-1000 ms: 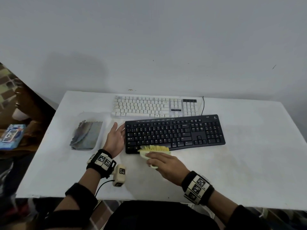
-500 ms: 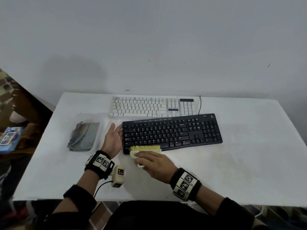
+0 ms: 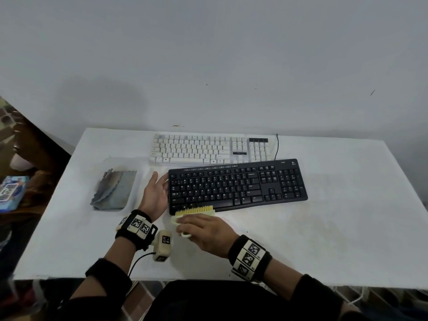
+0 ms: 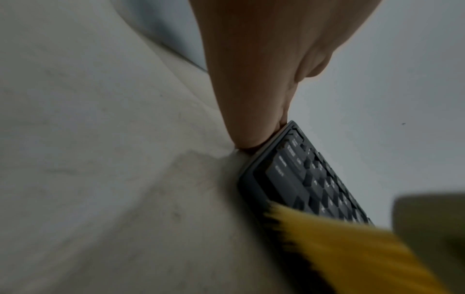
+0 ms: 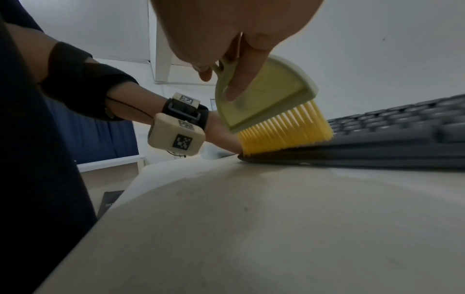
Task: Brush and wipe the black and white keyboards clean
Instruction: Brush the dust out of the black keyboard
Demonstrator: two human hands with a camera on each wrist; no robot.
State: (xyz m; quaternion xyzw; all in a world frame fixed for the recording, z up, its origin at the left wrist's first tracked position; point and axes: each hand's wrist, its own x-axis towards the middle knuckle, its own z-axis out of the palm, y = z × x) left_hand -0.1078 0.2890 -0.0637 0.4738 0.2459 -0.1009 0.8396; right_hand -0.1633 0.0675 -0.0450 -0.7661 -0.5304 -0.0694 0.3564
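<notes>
A black keyboard (image 3: 236, 186) lies in the middle of the white table (image 3: 324, 228), with a white keyboard (image 3: 208, 148) just behind it. My left hand (image 3: 156, 193) rests flat against the black keyboard's left end (image 4: 251, 169), fingers straight. My right hand (image 3: 206, 232) grips a pale green brush (image 5: 261, 93) by its handle. The yellow bristles (image 5: 284, 129) sit on the keyboard's front left corner (image 5: 251, 157); the head view shows the brush (image 3: 194, 212) at that same edge.
A grey cloth (image 3: 113, 189) lies on a clear tray left of the keyboards. The white keyboard's black cable (image 3: 276, 147) runs off at the back. A blue box (image 3: 11, 191) sits beyond the table's left edge. A wall stands close behind.
The brush and my right hand have swept left along the black keyboard's front edge to its left corner. My left hand has stayed at the keyboard's left end.
</notes>
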